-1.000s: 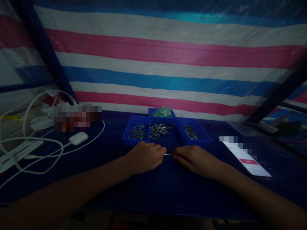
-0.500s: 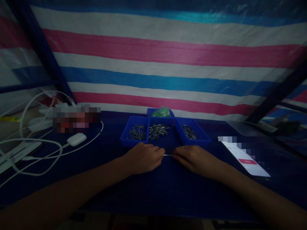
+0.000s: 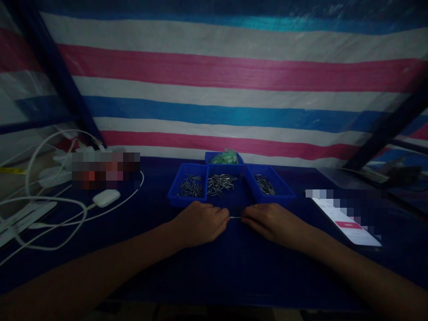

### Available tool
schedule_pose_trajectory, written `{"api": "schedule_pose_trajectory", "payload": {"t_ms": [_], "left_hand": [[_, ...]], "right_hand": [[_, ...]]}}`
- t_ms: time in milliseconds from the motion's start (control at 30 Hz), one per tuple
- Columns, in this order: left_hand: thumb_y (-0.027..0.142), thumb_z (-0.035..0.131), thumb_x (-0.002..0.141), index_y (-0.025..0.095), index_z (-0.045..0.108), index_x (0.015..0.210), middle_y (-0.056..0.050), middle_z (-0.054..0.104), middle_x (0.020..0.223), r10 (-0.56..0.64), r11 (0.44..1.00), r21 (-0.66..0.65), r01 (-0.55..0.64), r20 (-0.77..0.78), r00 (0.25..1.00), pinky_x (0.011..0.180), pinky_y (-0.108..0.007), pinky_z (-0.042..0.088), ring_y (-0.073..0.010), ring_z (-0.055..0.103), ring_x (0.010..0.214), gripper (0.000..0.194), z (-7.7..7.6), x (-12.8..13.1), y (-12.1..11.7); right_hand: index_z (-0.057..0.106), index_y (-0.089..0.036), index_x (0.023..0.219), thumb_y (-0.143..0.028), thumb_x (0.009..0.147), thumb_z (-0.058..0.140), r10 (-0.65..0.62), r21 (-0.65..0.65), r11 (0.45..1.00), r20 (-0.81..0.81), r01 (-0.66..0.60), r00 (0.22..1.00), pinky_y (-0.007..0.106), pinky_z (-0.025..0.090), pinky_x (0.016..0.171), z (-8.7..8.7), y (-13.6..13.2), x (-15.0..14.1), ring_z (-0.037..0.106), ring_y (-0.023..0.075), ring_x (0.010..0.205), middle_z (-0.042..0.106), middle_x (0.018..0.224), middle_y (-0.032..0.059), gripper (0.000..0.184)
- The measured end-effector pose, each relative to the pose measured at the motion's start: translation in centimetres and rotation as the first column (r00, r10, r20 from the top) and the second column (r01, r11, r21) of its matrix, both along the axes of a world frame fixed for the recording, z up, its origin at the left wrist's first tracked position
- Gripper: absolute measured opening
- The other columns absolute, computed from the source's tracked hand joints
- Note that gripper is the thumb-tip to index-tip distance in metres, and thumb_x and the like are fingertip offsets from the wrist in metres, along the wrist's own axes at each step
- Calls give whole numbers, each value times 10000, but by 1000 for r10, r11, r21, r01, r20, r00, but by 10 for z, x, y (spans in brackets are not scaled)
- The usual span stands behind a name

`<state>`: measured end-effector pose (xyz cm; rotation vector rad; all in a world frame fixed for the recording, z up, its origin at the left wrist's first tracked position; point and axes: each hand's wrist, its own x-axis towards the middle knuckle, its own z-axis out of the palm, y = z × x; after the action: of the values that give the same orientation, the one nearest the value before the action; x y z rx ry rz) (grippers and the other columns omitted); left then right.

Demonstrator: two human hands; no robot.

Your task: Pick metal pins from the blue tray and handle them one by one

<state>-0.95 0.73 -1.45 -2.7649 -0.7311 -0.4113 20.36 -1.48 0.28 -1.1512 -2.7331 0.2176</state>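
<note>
A thin, shiny metal rod (image 3: 236,217) spans the small gap between my two hands, low over the blue table. My left hand (image 3: 203,224) pinches its left end, fingers curled together. At the other end, the fingertips of my right hand (image 3: 267,219) are closed on it. The parts inside both pinches are hidden. Just beyond the hands lies a loose pile of similar slim metal pieces (image 3: 221,183). Blue trays flank it: a left tray (image 3: 171,196) and a right tray (image 3: 284,189), each with more slim metal pieces inside.
Behind the pile stands a third blue tray (image 3: 207,156) with green plastic-wrapped contents (image 3: 226,157). To the right lies a lit phone (image 3: 351,225). White cables (image 3: 83,209) and a white charger (image 3: 107,197) spread over the left side. Striped sheeting (image 3: 234,76) closes the back.
The view has shifted very slightly. Both hands keep their pinch on the metal rod with almost no movement.
</note>
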Motion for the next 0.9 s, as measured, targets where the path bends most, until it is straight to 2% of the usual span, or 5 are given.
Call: {"api": "schedule_pose_trajectory", "payload": {"t_ms": [233,433,567,800,900], "left_hand": [[269,348,880,163,543,843,1,585,715,-47,997,-56,50,69,997,587,-228,422,-114,561,672,225,2,-1,-2],[248,356,885,173,547,984,-2,611,901,-149,972,-142,186,237,960,726,-205,431,-83,556,823,228,4,2,-6],[229,408,851,169,548,933,3,603,906,-191,939,-226,259,283,940,737,-198,421,-89,543,837,173,7,5,-10],[253,435,811,174,519,827,14,568,689,-9,981,-190,39,158,987,576,-224,401,-120,536,652,117,4,4,-7],[261,422,827,176,511,801,19,567,679,20,986,-168,-2,105,994,566,-230,394,-124,537,644,126,1,3,-5]], "right_hand": [[520,-160,820,-240,884,337,-16,-37,999,-20,15,1000,241,381,610,3,-2,-4,527,114,647,571,733,27,210],[515,-158,814,-238,888,327,23,-46,999,-46,-25,999,242,384,611,1,-5,-7,517,113,646,556,726,28,218],[522,-154,818,-251,889,330,53,-57,997,-45,-56,998,238,387,609,0,-6,-9,518,113,656,562,735,31,227],[546,-156,931,-300,864,399,40,-64,997,-56,-43,998,257,402,646,3,-6,-6,549,135,725,591,810,44,217],[543,-157,958,-295,873,383,32,-69,997,-67,-37,997,262,405,662,4,-5,-5,551,137,740,593,824,46,228]]}}
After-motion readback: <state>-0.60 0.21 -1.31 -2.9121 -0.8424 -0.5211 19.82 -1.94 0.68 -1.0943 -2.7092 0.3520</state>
